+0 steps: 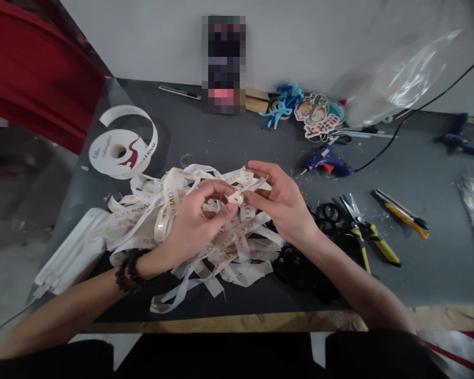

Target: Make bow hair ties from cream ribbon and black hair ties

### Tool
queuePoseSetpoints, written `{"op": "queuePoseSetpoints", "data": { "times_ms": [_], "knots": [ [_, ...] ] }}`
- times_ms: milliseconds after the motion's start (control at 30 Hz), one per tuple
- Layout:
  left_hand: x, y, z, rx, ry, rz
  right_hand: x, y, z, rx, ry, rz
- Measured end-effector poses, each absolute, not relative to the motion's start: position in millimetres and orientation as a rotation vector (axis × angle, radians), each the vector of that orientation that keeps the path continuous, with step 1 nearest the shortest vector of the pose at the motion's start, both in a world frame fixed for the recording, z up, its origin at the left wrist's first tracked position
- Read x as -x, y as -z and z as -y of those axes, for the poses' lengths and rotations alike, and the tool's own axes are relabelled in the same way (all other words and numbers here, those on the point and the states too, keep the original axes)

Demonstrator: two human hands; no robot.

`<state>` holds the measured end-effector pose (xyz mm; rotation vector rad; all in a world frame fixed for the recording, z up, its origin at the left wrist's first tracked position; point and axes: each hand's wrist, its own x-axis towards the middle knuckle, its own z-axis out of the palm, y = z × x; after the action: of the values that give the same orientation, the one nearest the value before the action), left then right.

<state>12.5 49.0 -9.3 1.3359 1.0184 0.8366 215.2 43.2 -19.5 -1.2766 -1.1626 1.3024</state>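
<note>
Over the middle of the table, my left hand [203,216] pinches a looped piece of white printed ribbon [240,196] between thumb and fingers. My right hand [282,202] grips the other side of that ribbon, its thumb and fingers closed on it. Beneath both hands spreads a tangled pile of white ribbons [237,258] with gold lettering. Black scissors [328,213] lie partly hidden under my right forearm. On the left stands a white ribbon spool [118,152], its loose end curling up behind it.
Right of the hands lie yellow-handled snips [381,245], a yellow utility knife [403,213] and a blue glue gun [327,160] with its cord. A white power strip [73,250] sits at left. Stickers [316,113], blue ribbon bows [282,108] and a grey cutter [179,92] line the back.
</note>
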Motion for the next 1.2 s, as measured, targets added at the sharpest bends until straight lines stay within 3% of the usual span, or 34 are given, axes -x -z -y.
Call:
{"op": "queuePoseSetpoints", "data": {
  "times_ms": [567,867,1200],
  "knots": [
    [-14.2,11.3,-42.9,-1.574,-0.896,-1.187,-213.6,24.2,-39.1,1.272,-1.226,1.272],
    [-15.7,16.4,-44.3,-1.234,-0.882,-0.966,-213.0,20.4,-39.7,1.255,-1.393,1.199],
    [-11.4,14.8,-44.2,-1.393,-1.030,-1.192,-212.8,22.3,-40.5,1.260,-1.490,1.174]
  ]
}}
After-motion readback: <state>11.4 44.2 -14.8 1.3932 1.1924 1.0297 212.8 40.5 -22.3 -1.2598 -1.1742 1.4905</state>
